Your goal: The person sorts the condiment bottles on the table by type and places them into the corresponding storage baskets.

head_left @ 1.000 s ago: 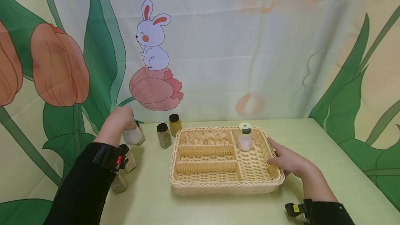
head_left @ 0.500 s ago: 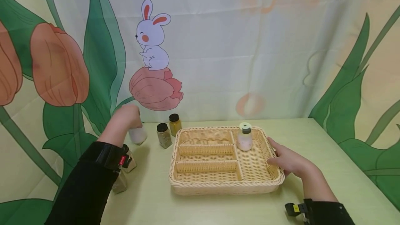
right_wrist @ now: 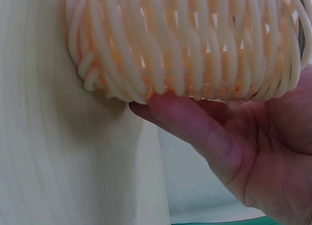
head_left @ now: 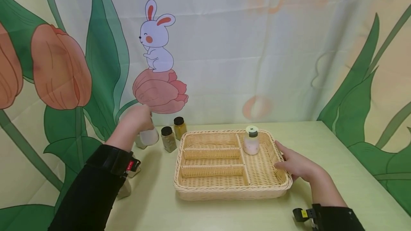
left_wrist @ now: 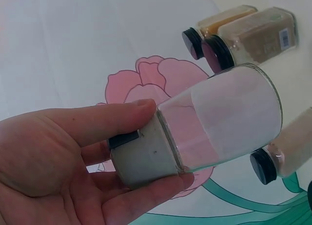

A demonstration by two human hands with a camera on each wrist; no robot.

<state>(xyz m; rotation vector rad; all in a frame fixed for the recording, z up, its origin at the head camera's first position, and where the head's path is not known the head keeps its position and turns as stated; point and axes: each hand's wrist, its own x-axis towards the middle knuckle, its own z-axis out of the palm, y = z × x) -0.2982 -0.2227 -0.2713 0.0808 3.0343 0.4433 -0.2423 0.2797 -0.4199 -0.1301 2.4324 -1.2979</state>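
Note:
My left hand [head_left: 135,118] pinches the light-coloured lid of a glass salt shaker-like jar [left_wrist: 234,115] with white contents. Thumb and fingers lie on either side of the lid in the left wrist view. In the head view the jar [head_left: 149,137] hangs left of the wicker basket [head_left: 231,189]. My right hand [head_left: 298,166] grips the basket's right rim, thumb inside; the right wrist view shows fingers [right_wrist: 195,122] under the woven side. A similar jar [head_left: 252,143] with a pale lid stands upright at the back of the basket's right compartment.
Two black-capped spice jars, one greyish [head_left: 168,140] and one yellow [head_left: 180,128], stand left of the basket. Behind my left forearm are several more jars [head_left: 124,190], partly hidden. A printed curtain [head_left: 218,63] hangs along the table's back edge.
My left hand has moved right with the white jar, away from a jar it was in front of and closer to the greyish one. The right hand and basket have stayed put.

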